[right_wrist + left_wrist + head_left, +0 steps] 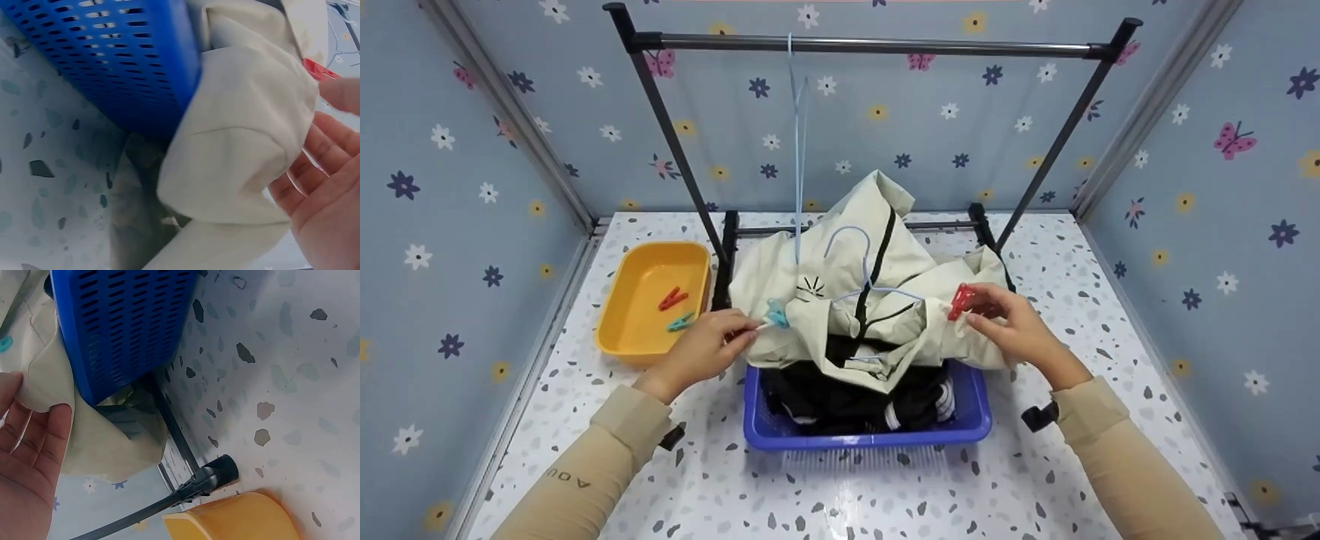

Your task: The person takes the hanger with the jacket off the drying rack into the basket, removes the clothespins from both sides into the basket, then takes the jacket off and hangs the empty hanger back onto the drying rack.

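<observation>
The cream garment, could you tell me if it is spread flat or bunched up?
Bunched up: the head view shows the cream garment heaped in loose folds.

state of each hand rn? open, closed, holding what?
Left hand: closed, pinching the beige garment.
Right hand: at the red clip; whether it grips can't be told.

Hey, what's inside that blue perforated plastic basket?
Bunched black-and-white fabric shows along the near side. The cream fabric garment draped over the rear hides whatever lies beneath.
</observation>
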Motion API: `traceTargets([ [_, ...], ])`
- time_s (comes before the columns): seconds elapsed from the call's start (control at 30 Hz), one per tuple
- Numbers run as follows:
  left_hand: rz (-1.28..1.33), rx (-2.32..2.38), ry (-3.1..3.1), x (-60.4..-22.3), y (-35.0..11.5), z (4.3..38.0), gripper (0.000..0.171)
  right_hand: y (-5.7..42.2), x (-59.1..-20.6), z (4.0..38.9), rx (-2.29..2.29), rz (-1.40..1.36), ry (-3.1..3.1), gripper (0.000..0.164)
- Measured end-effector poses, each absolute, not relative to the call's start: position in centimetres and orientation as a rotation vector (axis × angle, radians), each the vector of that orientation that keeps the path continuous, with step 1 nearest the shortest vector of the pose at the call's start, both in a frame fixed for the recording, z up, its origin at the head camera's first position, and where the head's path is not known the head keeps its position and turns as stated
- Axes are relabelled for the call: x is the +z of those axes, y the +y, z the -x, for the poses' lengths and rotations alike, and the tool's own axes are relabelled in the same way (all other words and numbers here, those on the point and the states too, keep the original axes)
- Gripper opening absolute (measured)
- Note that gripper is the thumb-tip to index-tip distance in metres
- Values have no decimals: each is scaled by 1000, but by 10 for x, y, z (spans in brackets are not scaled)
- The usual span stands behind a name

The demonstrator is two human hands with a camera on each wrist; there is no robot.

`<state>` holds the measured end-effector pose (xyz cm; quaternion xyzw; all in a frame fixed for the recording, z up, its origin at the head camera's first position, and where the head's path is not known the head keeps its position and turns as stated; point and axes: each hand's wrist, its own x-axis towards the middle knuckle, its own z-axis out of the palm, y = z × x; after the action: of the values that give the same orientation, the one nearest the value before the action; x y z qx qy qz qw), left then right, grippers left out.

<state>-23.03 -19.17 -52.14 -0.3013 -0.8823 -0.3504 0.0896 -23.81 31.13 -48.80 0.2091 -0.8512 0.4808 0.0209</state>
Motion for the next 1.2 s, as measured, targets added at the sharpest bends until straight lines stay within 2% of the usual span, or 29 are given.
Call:
traceTargets([
  [0.2,888,-1076,-2616,-524,-192,231,12,306,-477,244,1589,-592,-2624,50],
  [0.53,879,-1074,-2649,-520,-192,230,13,300,-468,249,1559,-589,-2634,47],
  [0.83,891,-1081,-2647,-521,-192,232,13,301,-474,252,1539,-674,-2635,44],
  [0.97,896,-1071,-2642,-520,-193,231,14,301,-477,252,1548,-669,-2673,39],
  [1.2,890,-1074,-2643,-518,-193,232,14,303,-482,251,1553,-662,-2751,16],
])
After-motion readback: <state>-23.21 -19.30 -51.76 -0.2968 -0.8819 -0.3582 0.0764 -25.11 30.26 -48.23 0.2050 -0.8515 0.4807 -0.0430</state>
